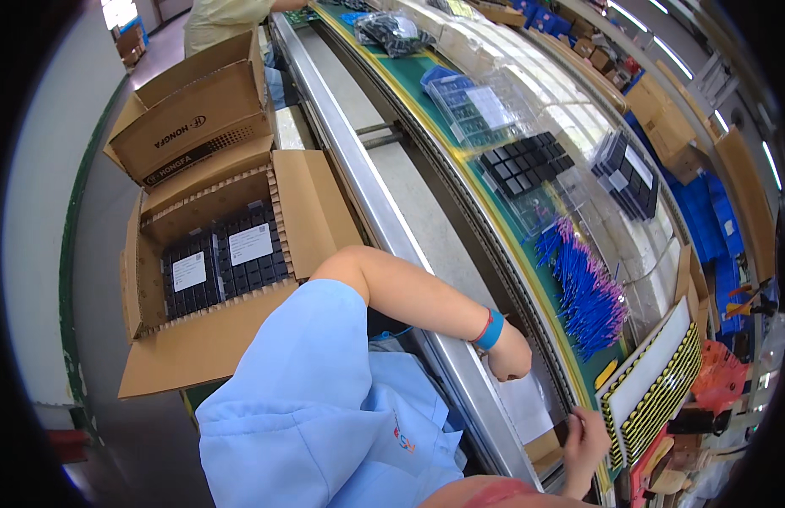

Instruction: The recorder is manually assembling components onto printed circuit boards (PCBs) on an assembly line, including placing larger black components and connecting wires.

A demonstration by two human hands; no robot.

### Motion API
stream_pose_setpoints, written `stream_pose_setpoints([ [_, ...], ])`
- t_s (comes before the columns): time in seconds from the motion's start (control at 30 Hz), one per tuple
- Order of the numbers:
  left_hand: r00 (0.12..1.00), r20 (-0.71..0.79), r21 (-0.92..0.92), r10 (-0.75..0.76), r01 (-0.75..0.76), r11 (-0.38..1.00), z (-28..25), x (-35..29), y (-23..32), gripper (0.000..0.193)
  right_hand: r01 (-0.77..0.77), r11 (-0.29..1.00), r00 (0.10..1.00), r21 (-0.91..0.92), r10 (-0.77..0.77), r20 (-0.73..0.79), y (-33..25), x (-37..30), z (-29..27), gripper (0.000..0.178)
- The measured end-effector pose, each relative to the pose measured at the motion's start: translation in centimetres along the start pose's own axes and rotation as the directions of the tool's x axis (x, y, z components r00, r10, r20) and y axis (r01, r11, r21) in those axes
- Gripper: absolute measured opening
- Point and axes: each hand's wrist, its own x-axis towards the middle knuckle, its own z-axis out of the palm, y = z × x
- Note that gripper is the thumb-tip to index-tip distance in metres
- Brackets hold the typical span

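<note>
Blue shirt [282, 415]: one, soft creased cloth, nearest us.
Table [583, 369]: one, long, green-topped, yellow along its near edge.
Carton [320, 207]: one, brown corrugated cardboard, flaps spread; inside we count two labelled blocks of black gridded trays [257, 273].
Wires [583, 296]: thin, blue, pink-tipped, too many for us to count, piled toward the table's near edge.
White sheet [526, 411]: one, flat, in the channel alongside that edge, beneath our left hand [509, 356].
Left grip: fingers curled; we cannot tell whether they grasp anything.
Right hand [585, 436]: one, at the near edge, fingers bent, grasp unclear to us.
Wristband [491, 330]: one, blue, smooth.
</note>
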Motion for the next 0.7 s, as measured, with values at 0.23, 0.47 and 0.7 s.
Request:
stream_pose_setpoints([
  [0.23,0.99,0.094,0.071,-0.107,0.1,0.992,1.2,0.6,-1.6,0.021,0.315,0.947,0.941,0.065,-0.32,0.113,-2.4,3.9,6.7,0.017],
  [0.47,0.982,0.103,0.078,-0.157,0.149,0.986,1.1,0.6,-1.7,0.025,0.335,0.94,0.931,0.059,-0.34,0.136,-2.6,3.5,6.5,0.024],
  [0.7,0.975,0.128,0.05,-0.18,0.175,0.983,1.2,0.7,-2.1,0.024,0.27,0.961,0.959,0.057,-0.274,0.071,-2.4,3.2,5.9,0.027],
])
